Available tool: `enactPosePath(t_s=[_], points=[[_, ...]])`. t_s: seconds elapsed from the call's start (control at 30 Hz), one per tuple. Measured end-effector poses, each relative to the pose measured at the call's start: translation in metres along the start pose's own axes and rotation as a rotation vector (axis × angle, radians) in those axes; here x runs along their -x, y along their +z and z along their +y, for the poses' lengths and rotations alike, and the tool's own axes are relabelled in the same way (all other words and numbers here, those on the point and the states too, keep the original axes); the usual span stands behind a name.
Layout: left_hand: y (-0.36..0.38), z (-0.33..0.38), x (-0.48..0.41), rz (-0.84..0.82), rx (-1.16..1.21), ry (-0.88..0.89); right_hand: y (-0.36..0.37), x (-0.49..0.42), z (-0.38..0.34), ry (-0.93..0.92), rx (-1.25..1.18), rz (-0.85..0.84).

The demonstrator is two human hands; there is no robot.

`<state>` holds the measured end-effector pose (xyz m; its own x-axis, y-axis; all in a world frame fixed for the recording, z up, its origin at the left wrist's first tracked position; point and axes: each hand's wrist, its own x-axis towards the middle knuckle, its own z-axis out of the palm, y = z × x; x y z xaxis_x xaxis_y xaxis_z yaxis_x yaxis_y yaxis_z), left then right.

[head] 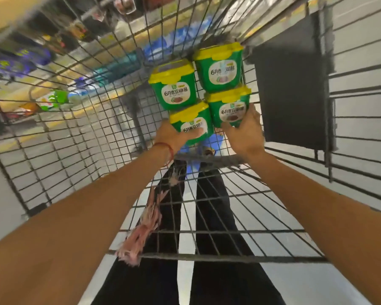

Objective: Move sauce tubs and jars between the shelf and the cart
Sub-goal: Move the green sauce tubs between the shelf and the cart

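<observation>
Several green sauce tubs with yellow lids sit close together inside the wire cart (79, 119). My left hand (173, 136) grips the near left tub (193, 122) from below, thumb across its label. My right hand (244, 133) holds the near right tub (230, 105) with fingers curled round its base. Two more tubs lie just beyond them: the far left tub (174, 85) and the far right tub (219, 67), in the cart's far right corner.
A dark panel (293, 95) hangs on the cart's right wire wall. Blurred shelf goods (31, 60) show through the mesh at upper left. My legs in dark trousers (207, 216) and a pink tassel (145, 227) on my left wrist string appear below the cart's near rim.
</observation>
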<state>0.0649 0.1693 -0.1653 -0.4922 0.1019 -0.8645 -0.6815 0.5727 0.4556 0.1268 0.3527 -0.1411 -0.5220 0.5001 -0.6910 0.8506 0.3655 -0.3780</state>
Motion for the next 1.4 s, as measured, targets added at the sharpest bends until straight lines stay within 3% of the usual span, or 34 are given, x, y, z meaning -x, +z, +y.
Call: enactPosePath(t_s=[0.17,0.4,0.8,1.0,1.4], points=[[0.009,-0.007,-0.020,0.036,0.223,-0.032,-0.006,-0.011,0.002,-0.052,0.026,-0.047],[0.021,-0.021,-0.034,0.019,0.504,-0.017,0.001,-0.020,0.010,-0.011,-0.121,0.008],[0.013,-0.009,-0.029,-0.060,0.564,-0.071,0.009,-0.034,0.019,0.045,-0.204,0.034],[0.018,-0.016,-0.028,-0.025,0.640,-0.041,0.010,-0.038,0.019,0.063,-0.212,0.022],[-0.001,-0.019,-0.016,0.031,0.651,-0.133,0.014,-0.040,0.030,0.153,-0.328,-0.137]])
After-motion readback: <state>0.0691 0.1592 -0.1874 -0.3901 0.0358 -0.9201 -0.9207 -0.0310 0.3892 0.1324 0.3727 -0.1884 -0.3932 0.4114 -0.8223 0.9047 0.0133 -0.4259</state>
